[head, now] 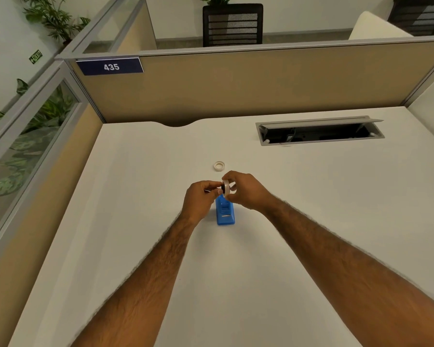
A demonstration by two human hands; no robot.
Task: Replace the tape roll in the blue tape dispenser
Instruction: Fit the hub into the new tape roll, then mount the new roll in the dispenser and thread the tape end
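Roll held above dispenser
A roll [226,188] is pinched by the right hand [243,190]; a black hub [222,187] is pinched by the left hand [201,199], over the dispenser [225,212].

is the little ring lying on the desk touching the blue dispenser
Apart. The head view shows the ring lying on the bare desk beyond both hands, with the blue dispenser nearer the person.
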